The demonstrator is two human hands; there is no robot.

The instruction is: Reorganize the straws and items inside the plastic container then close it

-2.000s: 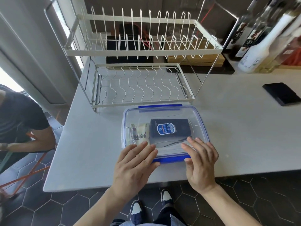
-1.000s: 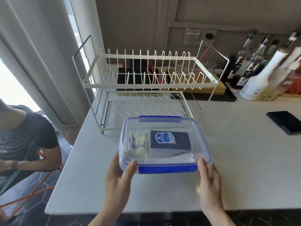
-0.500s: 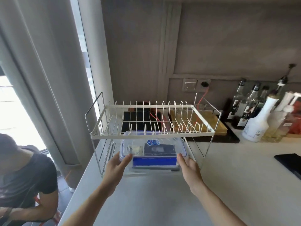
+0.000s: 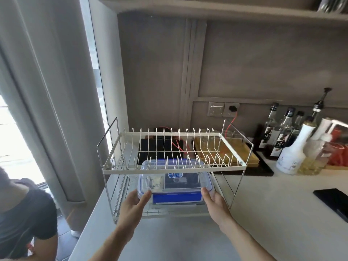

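Two hands on one plastic container (image 4: 175, 180) — it sits in the lower tier of the wire dish rack (image 4: 174, 167), under the upper tier's row of prongs. Long axis runs left to right, parallel to the desk's near edge; one long side faces the person, with the blue latch flap (image 4: 176, 198) folded down on that side. Lid (image 4: 202, 178) on, clear with a blue rim, roughly level.

Through the lid: a dark packet with a blue-and-white label (image 4: 181, 180) in the middle, a pale sachet (image 4: 156, 182) to its left. Straws not made out from here.

Left hand (image 4: 134, 204) at the container's near left corner, fingers mostly straight and close together, tips against the corner wall; thumb hidden, cannot tell whether it hooks underneath. Right hand (image 4: 213, 202) at the near right corner, likewise fairly flat, fingers extended along the end wall. Neither curls round the box — more a press from both ends.

Rack stands on the pale desk (image 4: 263, 204), near its left end. Bottles (image 4: 290, 146) cluster at the back right; a flat black object (image 4: 333, 203) lies well apart on the right. Another person in a dark top (image 4: 24, 219) sits at far left.
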